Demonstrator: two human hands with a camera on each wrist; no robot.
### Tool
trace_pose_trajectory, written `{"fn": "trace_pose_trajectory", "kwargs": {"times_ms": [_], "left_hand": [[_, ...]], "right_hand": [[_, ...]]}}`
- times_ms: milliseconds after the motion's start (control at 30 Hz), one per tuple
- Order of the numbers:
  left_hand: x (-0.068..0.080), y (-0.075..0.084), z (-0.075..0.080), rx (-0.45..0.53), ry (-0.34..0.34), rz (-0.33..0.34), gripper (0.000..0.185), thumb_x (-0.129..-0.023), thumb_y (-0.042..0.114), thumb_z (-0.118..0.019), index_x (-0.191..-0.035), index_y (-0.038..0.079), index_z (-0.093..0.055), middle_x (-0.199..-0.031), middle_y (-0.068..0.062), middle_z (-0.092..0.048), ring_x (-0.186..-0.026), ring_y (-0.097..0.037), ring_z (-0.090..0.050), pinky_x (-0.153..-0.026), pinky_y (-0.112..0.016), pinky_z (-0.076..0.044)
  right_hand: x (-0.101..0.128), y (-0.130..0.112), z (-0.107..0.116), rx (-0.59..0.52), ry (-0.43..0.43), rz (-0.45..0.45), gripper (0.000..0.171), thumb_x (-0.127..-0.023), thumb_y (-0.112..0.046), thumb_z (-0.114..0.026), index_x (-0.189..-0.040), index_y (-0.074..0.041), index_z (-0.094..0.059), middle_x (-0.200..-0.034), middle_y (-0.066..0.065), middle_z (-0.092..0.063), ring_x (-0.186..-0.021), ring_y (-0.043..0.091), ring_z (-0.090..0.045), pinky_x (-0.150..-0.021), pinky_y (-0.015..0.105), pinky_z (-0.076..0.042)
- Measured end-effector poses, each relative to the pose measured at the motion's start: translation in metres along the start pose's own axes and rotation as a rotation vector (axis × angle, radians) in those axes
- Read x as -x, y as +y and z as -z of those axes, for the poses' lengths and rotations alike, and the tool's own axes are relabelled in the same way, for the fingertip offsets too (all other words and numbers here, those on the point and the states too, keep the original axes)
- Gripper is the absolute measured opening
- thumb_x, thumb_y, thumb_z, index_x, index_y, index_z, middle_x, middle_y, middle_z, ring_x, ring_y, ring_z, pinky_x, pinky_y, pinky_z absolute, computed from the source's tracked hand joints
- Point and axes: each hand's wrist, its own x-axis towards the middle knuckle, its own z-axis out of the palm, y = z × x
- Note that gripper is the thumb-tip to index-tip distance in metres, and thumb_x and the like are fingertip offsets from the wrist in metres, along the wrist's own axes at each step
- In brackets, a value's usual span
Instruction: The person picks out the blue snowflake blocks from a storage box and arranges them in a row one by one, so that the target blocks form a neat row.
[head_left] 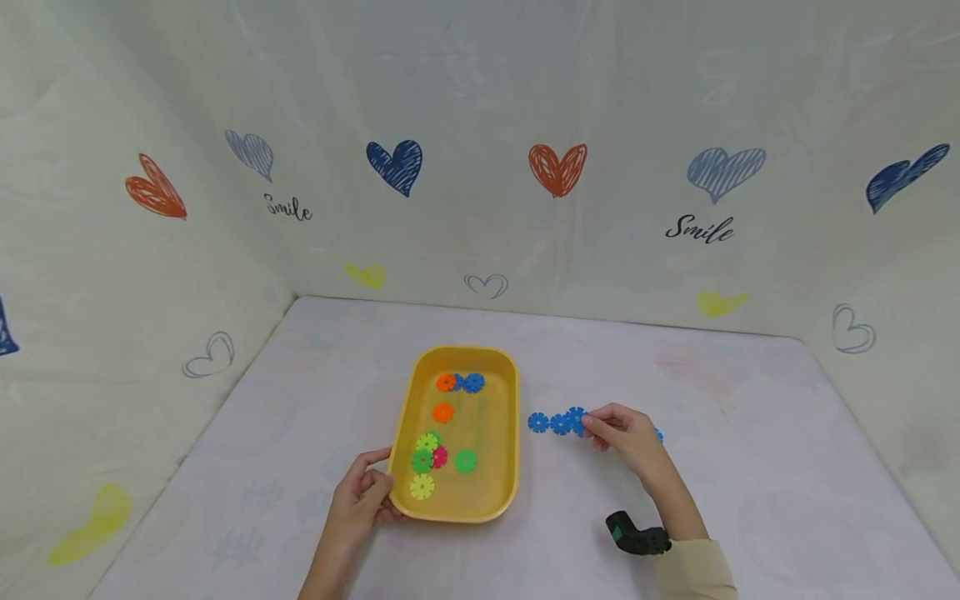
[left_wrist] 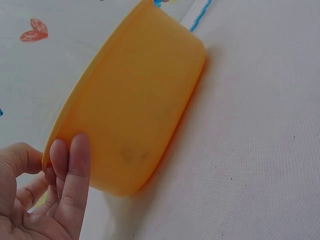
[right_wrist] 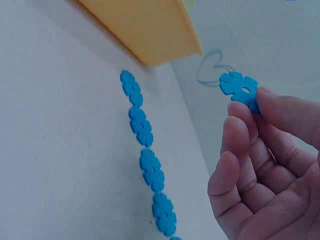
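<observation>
My left hand (head_left: 358, 498) grips the near-left corner of a yellow tray (head_left: 491, 433), thumb at the rim and fingers against the outer wall (left_wrist: 135, 100). Held up over the table to the right of the tray, a blue notched plastic disc (right_wrist: 235, 85) is pinched between the thumb and fingers of my right hand (head_left: 630, 437). Below it, similar blue discs (right_wrist: 151, 170) lie in a line on the table, edge to edge or nearly so. From the head view, my right hand hides part of this row.
Inside the tray lie orange discs (head_left: 443, 413), blue discs (head_left: 473, 382), green discs (head_left: 466, 461), yellow discs (head_left: 422, 487) and a pinkish-red one (head_left: 441, 457). A black device (head_left: 637, 535) sits at my right wrist. White sheeting with printed hearts (head_left: 558, 171) surrounds the table.
</observation>
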Motion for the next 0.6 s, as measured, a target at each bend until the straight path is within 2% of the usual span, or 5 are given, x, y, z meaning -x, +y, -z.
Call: {"fn": "trace_pose_trajectory", "kwargs": {"times_ms": [67,133,333,533,600], "left_hand": [[0.000,0.000,0.000,-0.003,0.003,0.003,0.039,-0.089,0.007,-0.048,-0.128,0.009,-0.044,-0.072,-0.006,-0.050,-0.057,-0.018,-0.058,-0.057,-0.028,-0.055],[0.000,0.000,0.000,-0.002,0.004,0.007,0.039,-0.089,0.007,-0.047,-0.127,0.010,-0.044,-0.073,-0.006,-0.050,-0.057,-0.019,-0.058,-0.058,-0.029,-0.055],[0.000,-0.001,0.001,0.017,-0.014,0.002,0.040,-0.090,0.007,-0.047,-0.130,0.009,-0.042,-0.073,-0.005,-0.049,-0.057,-0.018,-0.057,-0.058,-0.029,-0.055],[0.000,-0.002,0.002,0.023,-0.020,-0.010,0.040,-0.090,0.006,-0.047,-0.130,0.008,-0.041,-0.072,-0.005,-0.049,-0.056,-0.017,-0.057,-0.057,-0.029,-0.055],[0.000,-0.001,0.001,0.023,-0.018,-0.012,0.040,-0.090,0.005,-0.047,-0.129,0.007,-0.042,-0.072,-0.005,-0.049,-0.056,-0.018,-0.057,-0.057,-0.029,-0.055]], "right_hand": [[-0.001,0.008,0.008,-0.003,0.028,-0.022,0.066,-0.064,-0.071,-0.058,-0.095,-0.013,-0.062,-0.082,0.003,-0.066,-0.069,0.016,-0.059,-0.063,0.023,-0.052],[0.004,0.006,0.017,-0.005,0.043,-0.043,0.063,-0.069,-0.066,-0.059,-0.098,-0.010,-0.060,-0.085,0.006,-0.066,-0.071,0.018,-0.058,-0.065,0.023,-0.052],[0.020,-0.003,0.045,-0.019,0.086,-0.098,0.052,-0.078,-0.051,-0.061,-0.102,-0.005,-0.058,-0.081,-0.002,-0.065,-0.070,0.011,-0.058,-0.066,0.020,-0.051],[0.035,-0.019,0.069,0.010,0.124,-0.171,0.050,-0.084,-0.042,-0.058,-0.108,0.002,-0.055,-0.075,-0.013,-0.064,-0.069,0.005,-0.057,-0.066,0.016,-0.050],[0.037,-0.018,0.076,0.016,0.127,-0.202,0.051,-0.084,-0.043,-0.058,-0.109,0.001,-0.055,-0.074,-0.018,-0.062,-0.069,0.002,-0.057,-0.067,0.014,-0.050]]}}
